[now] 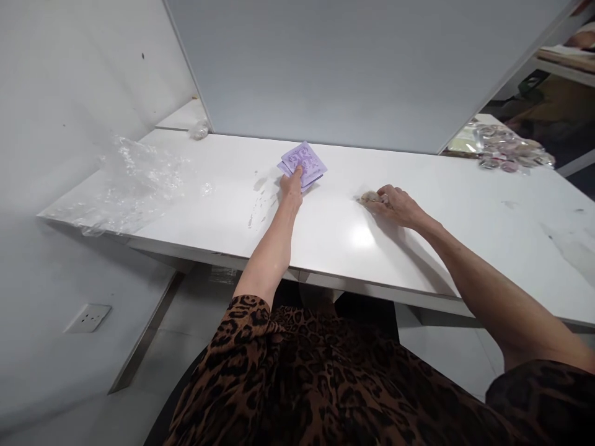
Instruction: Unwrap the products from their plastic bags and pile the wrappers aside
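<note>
Two or more flat purple printed packets [307,162], slightly fanned, are pinched in my left hand [292,184] just over the middle of the white table [325,229]. My right hand [398,205] is closed around a small clear plastic packet [370,197] with beige-brown contents, low over the table to the right. What exactly lies inside that packet is too small to make out. The two hands are apart, with white tabletop between them.
Crumpled clear plastic wrap [139,186] covers the table's left end. A small plastic bundle [199,130] lies at the back left. Several clear-wrapped packets [509,148] are piled at the back right. A grey upright panel [325,74] stands along the back edge.
</note>
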The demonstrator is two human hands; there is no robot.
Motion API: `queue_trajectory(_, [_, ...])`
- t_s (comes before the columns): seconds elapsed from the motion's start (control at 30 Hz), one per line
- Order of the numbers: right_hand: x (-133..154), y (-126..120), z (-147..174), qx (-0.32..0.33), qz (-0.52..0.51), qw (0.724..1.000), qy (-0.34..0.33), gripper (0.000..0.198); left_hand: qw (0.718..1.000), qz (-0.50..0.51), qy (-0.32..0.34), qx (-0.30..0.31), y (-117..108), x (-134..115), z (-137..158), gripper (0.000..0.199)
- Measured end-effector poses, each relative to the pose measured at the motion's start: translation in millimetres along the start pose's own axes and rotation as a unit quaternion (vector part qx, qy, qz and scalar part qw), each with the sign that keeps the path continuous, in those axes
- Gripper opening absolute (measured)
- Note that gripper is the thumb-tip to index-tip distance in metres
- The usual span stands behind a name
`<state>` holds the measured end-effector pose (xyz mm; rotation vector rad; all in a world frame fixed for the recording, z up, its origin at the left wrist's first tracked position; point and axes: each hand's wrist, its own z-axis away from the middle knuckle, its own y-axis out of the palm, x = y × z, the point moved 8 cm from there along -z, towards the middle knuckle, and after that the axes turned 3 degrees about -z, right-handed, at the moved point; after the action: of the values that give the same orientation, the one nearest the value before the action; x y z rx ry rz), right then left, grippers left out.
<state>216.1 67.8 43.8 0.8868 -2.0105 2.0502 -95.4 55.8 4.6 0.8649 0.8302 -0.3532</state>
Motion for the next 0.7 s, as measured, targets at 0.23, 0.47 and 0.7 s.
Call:
queue_trajectory(0.23, [-3.0, 1.3, 16.6, -0.054, -0.196, 0.978, 0.053, 0.041, 0.999, -0.024, 0.032, 0.016, -0.1, -4.8, 3.2, 0.023])
queue_trajectory(0.47, [-69.8, -32.1, 53.9, -0.153, -0.492, 0.844, 0.150, 0.070, 0.996, -0.052, 0.071, 0.020, 5.7, -7.5, 14.3, 0.017])
queue_trajectory(0.7, [-185.2, -111.9, 93.4, -0.330, -0.504, 0.771, 0.210, 0.069, 0.978, -0.122, 0.047, 0.165, 35.0, 28.1, 46.7, 0.025])
